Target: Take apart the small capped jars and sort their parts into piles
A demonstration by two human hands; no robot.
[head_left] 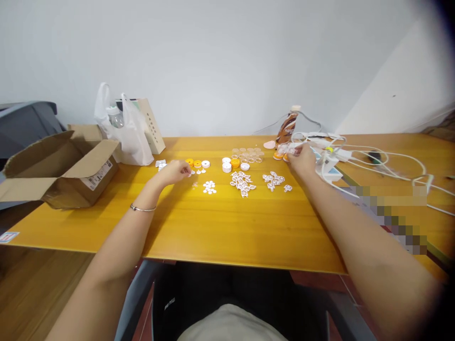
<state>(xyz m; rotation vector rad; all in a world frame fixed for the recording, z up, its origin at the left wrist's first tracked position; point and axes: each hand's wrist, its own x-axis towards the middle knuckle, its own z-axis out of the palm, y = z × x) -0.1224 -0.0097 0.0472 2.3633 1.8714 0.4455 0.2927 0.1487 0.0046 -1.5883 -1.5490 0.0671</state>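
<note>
My left hand point(175, 171) rests on the yellow table point(220, 222) with its fingertips pinched together beside tiny white pieces point(198, 171), just below orange and white caps point(196, 163). What it pinches is too small to make out. My right hand point(301, 158) reaches far out, fingers closed around small clear and orange pieces point(283, 151) next to a brown drink bottle point(286, 128). Between the hands lie white discs point(209, 187), white lattice cut-outs point(242, 182), more cut-outs point(273, 180), clear rings point(248, 154) and a few white and orange caps point(232, 163).
An open cardboard box point(60, 168) stands at the left, with a white plastic bag point(126, 128) and a paper bag point(151, 125) behind it. White cables and a charger point(355, 158) sprawl at the right. A white wall runs behind the table.
</note>
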